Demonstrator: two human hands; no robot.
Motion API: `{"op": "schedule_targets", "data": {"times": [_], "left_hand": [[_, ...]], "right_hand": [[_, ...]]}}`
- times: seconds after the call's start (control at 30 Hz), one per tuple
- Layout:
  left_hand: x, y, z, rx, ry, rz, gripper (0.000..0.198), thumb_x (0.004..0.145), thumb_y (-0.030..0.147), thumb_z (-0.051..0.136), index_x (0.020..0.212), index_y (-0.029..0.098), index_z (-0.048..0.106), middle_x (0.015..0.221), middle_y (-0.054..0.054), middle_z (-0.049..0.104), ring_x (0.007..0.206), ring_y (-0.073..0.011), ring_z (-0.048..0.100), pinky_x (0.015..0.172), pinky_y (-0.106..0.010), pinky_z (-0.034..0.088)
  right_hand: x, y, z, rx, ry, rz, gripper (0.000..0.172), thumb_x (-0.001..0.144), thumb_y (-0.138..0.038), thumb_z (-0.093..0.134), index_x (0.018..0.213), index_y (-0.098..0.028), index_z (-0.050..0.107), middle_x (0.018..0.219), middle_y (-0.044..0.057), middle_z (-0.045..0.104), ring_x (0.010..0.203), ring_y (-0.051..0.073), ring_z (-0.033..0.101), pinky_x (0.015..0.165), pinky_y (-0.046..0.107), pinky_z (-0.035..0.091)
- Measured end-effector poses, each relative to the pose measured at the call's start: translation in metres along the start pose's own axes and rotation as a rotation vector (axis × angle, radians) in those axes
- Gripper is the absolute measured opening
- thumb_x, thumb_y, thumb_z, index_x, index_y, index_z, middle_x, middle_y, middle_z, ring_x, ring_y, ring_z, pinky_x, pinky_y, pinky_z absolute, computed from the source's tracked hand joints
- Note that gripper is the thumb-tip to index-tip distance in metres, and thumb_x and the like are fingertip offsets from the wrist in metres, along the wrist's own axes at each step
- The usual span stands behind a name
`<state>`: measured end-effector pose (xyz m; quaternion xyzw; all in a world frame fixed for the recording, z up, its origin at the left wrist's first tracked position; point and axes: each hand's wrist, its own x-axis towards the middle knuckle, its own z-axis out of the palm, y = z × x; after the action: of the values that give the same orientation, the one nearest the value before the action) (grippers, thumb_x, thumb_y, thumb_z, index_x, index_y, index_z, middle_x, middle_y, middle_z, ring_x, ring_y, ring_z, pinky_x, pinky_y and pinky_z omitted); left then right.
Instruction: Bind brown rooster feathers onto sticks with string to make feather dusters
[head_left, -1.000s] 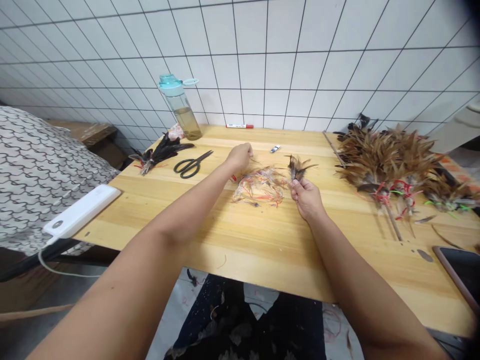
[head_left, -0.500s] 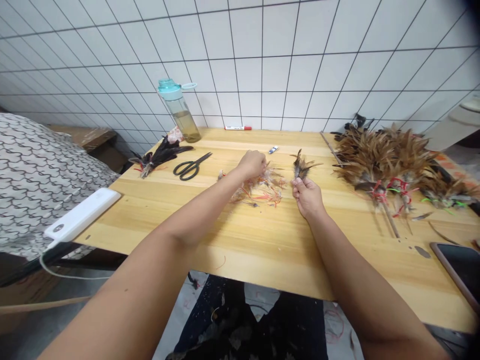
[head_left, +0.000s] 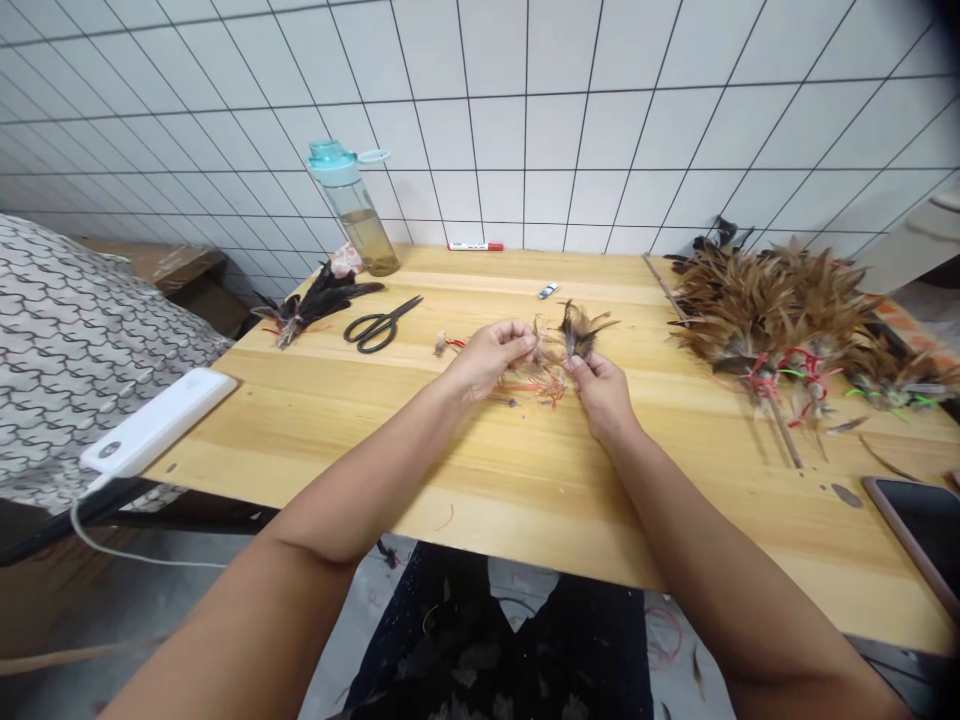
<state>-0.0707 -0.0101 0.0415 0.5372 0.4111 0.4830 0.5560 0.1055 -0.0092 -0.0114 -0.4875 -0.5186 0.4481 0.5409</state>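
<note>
- The left hand (head_left: pixel 491 360) has thumb and fingers clamped on a wispy feather (head_left: pixel 538 345), its outline hard to make out; the hand partly covers a pile of scraps (head_left: pixel 551 386).
- The right hand (head_left: pixel 606 398) pinches a small feather bunch (head_left: pixel 577 335) above the table (head_left: pixel 517 480), beside the scraps; the fingers hide its lower end.
- The phone (head_left: pixel 926 525) is cut off at the right.
- A broad stretch of wood, bearing an orange thread (head_left: pixel 448 518), runs between the forearms to the front edge.
- Scissors (head_left: pixel 381 328) lie left of the hands, brown feathers (head_left: pixel 765 300) well to the right.
- Print on the marker (head_left: pixel 475 246) is too small to read.
</note>
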Motion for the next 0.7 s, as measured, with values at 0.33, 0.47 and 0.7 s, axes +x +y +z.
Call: {"op": "schedule_targets", "data": {"times": [0.33, 0.47, 0.7], "left_hand": [[-0.009, -0.003, 0.001, 1.018, -0.082, 0.360, 0.015, 0.086, 0.014, 0.053, 0.088, 0.017, 0.068, 0.088, -0.004, 0.070, 0.082, -0.0155, 0.062, 0.081, -0.029, 0.047], [-0.011, -0.003, 0.000, 1.205, -0.102, 0.494, 0.020, 0.090, 0.015, 0.049, 0.094, 0.017, 0.069, 0.096, -0.009, 0.068, 0.092, -0.0193, 0.062, 0.085, -0.032, 0.048], [-0.016, 0.001, 0.004, 1.494, -0.128, 0.613, 0.020, 0.089, 0.014, 0.049, 0.093, 0.016, 0.068, 0.093, -0.010, 0.065, 0.091, -0.0223, 0.060, 0.082, -0.035, 0.046]], "right_hand": [[-0.005, -0.008, 0.001, 0.066, 0.040, 0.108, 0.040, 0.068, -0.059, 0.068, 0.073, -0.020, 0.060, 0.053, -0.005, 0.044, 0.049, 0.010, 0.032, 0.047, 0.024, 0.027], [-0.005, -0.004, 0.001, -0.010, 0.053, 0.067, 0.034, 0.071, -0.053, 0.066, 0.068, -0.020, 0.058, 0.055, -0.004, 0.047, 0.052, 0.010, 0.035, 0.051, 0.025, 0.030], [-0.006, -0.001, -0.001, -0.238, 0.028, -0.005, 0.026, 0.075, -0.040, 0.061, 0.060, -0.020, 0.054, 0.054, -0.004, 0.044, 0.056, 0.012, 0.038, 0.057, 0.026, 0.032]]}}
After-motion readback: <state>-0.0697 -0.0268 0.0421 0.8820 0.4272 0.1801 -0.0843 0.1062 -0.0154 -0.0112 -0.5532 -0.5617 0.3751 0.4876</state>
